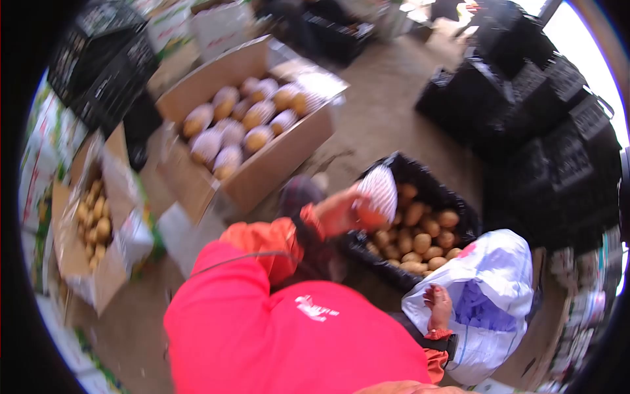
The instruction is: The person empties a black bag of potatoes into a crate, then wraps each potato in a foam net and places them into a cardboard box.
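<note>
Left grip closed around net-wrapped produce, black-lined crate near it.
Judged light, cushioned outside, bruisable within; hold mid-body, gently. Right grip loosely curled, nothing visible held, white bag alongside.

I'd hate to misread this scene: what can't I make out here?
Head view, left hand: most of the held item, hidden by its netting.
Head view: the lower purple contents, hidden by the white bag.
Head view: the lettering on the red top, too small and blurred.
</note>
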`<action>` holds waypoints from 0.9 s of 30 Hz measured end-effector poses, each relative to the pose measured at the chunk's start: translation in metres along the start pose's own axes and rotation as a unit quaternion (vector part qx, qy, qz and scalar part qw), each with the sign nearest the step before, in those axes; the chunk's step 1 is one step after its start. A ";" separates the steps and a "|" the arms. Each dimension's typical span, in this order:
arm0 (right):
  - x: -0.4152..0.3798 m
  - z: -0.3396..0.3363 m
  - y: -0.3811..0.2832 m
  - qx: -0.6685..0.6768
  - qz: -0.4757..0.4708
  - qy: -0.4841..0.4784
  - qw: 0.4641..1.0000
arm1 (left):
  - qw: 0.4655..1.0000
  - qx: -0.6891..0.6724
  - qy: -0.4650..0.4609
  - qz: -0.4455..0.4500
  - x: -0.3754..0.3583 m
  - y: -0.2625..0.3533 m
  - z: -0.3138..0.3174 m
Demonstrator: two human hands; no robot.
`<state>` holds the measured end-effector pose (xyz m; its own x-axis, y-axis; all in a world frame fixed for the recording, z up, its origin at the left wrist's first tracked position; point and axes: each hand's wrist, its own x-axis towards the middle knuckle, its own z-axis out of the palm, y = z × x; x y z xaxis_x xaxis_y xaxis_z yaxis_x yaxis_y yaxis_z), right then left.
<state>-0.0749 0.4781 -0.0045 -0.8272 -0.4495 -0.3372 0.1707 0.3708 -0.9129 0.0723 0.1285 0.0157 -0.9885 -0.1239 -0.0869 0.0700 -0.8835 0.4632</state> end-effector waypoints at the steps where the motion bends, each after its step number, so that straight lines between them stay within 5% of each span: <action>1: -0.002 0.000 0.002 0.000 0.015 0.011 1.000 | 1.000 0.017 0.002 0.015 -0.006 0.015 -0.005; 6: 0.009 0.018 0.010 -0.022 0.032 -0.059 0.998 | 0.953 0.153 0.198 0.173 -0.051 0.092 -0.035; 7: 0.010 0.023 0.008 -0.023 0.036 -0.060 0.997 | 0.953 0.169 0.160 0.196 -0.056 0.109 -0.052; 9: 0.013 0.033 0.005 -0.048 0.025 -0.095 0.994 | 0.860 0.298 0.352 0.218 -0.080 0.147 -0.061; 10: 0.016 0.034 0.008 -0.052 0.014 -0.097 0.994 | 0.828 0.331 0.342 0.296 -0.085 0.167 -0.077; 12: 0.021 0.032 0.012 -0.073 0.006 -0.081 0.994 | 0.653 0.537 0.390 0.365 -0.100 0.227 -0.150; 13: 0.022 0.028 0.015 -0.095 -0.007 -0.060 0.994 | 0.373 0.743 0.447 0.331 -0.114 0.249 -0.155; 14: 0.023 0.024 0.017 -0.121 -0.035 -0.037 0.991 | 0.275 0.783 0.503 0.240 -0.121 0.258 -0.151; 15: 0.022 0.018 0.018 -0.148 -0.057 -0.005 0.987 | 0.162 0.842 0.445 0.259 -0.134 0.270 -0.188; 16: 0.021 0.010 0.017 -0.170 -0.062 0.012 0.983 | 0.223 0.863 0.447 0.074 -0.147 0.277 -0.225; 17: 0.016 0.005 0.008 -0.172 -0.064 0.029 0.983 | 0.154 0.895 0.392 -0.146 -0.153 0.277 -0.259; 18: 0.010 0.001 0.001 -0.147 -0.053 0.060 0.986 | 0.152 0.863 0.449 -0.174 -0.144 0.264 -0.245; 19: 0.007 -0.010 0.002 -0.144 -0.052 0.097 0.984 | 0.177 0.854 0.463 -0.157 -0.133 0.269 -0.248; 21: 0.002 -0.038 0.011 -0.149 -0.049 0.146 0.977 | 0.113 0.872 0.427 -0.210 -0.108 0.270 -0.228; 23: 0.001 -0.059 0.013 -0.139 -0.027 0.180 0.973 | 0.241 0.897 0.340 -0.148 -0.080 0.271 -0.225; 24: 0.006 -0.079 0.025 -0.191 -0.066 0.214 0.956 | 0.333 0.900 0.282 -0.015 -0.060 0.262 -0.223; 25: 0.010 -0.090 0.034 -0.243 -0.103 0.245 0.933 | 0.329 0.910 0.251 -0.015 -0.029 0.242 -0.193; 26: 0.015 -0.094 0.038 -0.240 -0.092 0.253 0.933 | 0.419 0.873 0.243 -0.059 0.006 0.211 -0.135; 27: 0.021 -0.099 0.038 -0.286 -0.110 0.264 0.915 | 0.450 0.886 0.101 0.047 0.035 0.187 -0.122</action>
<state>-0.1388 0.5632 -0.0231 -0.9768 -0.1658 0.1354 -0.2140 0.7511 -0.6245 0.0668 -0.0958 -0.0084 -0.9471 -0.3206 0.0119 -0.2840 0.8551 0.4337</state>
